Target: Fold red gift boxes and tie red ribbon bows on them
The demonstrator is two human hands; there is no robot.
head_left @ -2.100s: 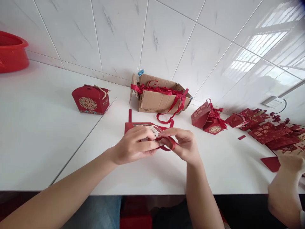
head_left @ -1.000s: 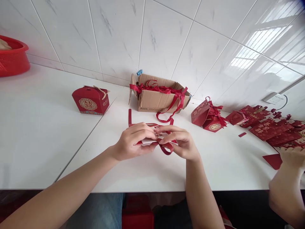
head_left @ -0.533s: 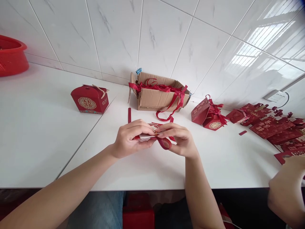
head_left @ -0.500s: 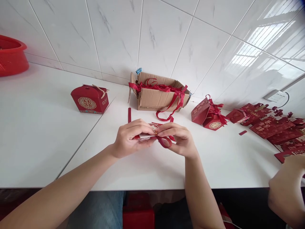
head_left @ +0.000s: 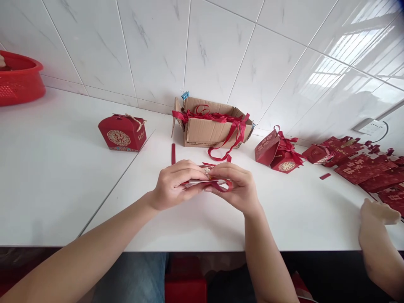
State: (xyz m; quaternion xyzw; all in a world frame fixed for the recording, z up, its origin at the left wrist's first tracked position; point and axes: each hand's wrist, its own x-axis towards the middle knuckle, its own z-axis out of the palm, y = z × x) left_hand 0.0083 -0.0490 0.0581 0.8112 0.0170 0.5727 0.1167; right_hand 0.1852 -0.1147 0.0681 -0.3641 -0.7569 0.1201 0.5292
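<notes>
Between my two hands is a small red box (head_left: pixel 207 169) with a loop of red ribbon (head_left: pixel 224 185) on its near side. My left hand (head_left: pixel 179 184) grips the box's left part, fingers on top and thumb beneath. Closed round the right part, where the ribbon passes, is my right hand (head_left: pixel 234 184). The fingers hide most of the box. Behind the hands stands an open cardboard box (head_left: pixel 206 132) full of red ribbons (head_left: pixel 214 117), some hanging over its front.
A red gift box (head_left: pixel 122 134) with a rope handle stands left. Beribboned red boxes (head_left: pixel 285 162) and a row of red bags (head_left: pixel 356 168) are at right, near another person's arm (head_left: pixel 378 235). A red basket (head_left: pixel 22 84) is far left.
My right thumb has moved left beneath the box, and the ribbon loop has shifted right and flattened. The other person's hand at right has moved. The view has shifted slightly.
</notes>
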